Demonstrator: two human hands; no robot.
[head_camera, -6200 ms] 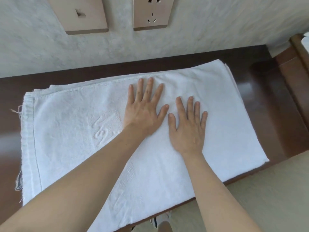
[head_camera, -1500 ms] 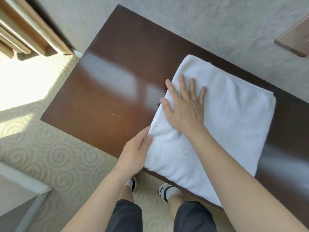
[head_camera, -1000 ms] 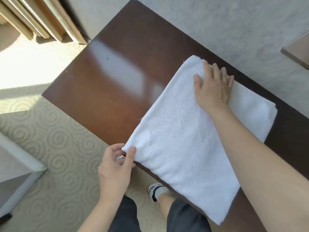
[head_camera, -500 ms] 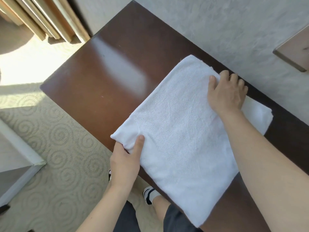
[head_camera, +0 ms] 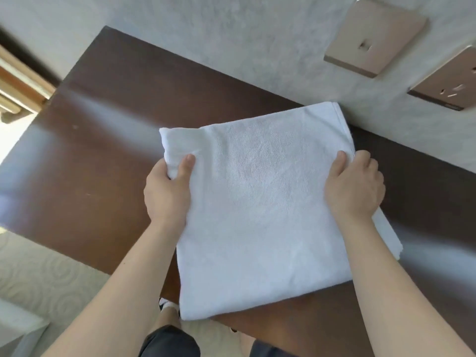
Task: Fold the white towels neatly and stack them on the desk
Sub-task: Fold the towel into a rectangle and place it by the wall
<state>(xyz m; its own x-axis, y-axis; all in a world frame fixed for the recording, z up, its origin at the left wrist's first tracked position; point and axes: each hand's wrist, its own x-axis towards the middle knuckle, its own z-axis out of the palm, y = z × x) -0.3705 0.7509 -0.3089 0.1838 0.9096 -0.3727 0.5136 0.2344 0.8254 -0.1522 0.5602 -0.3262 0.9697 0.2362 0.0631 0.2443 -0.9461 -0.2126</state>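
We've now got both hands on opposite side edges of the folded white terry towel (head_camera: 260, 202) where half a second ago right hand (head_camera: 354, 188) lay on top, left hand (head_camera: 167, 191) pinching its left edge thumb over, right hand gripping right edge, fingers of both hidden under cloth, towel between the hands on dark brown glossy wooden desk (head_camera: 90, 155), near corner overhanging, long axis running away from us toward grey textured wall (head_camera: 231, 34).

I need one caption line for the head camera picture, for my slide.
Both hands, left and right, grip opposite edges of a folded white towel on a dark wooden desk.
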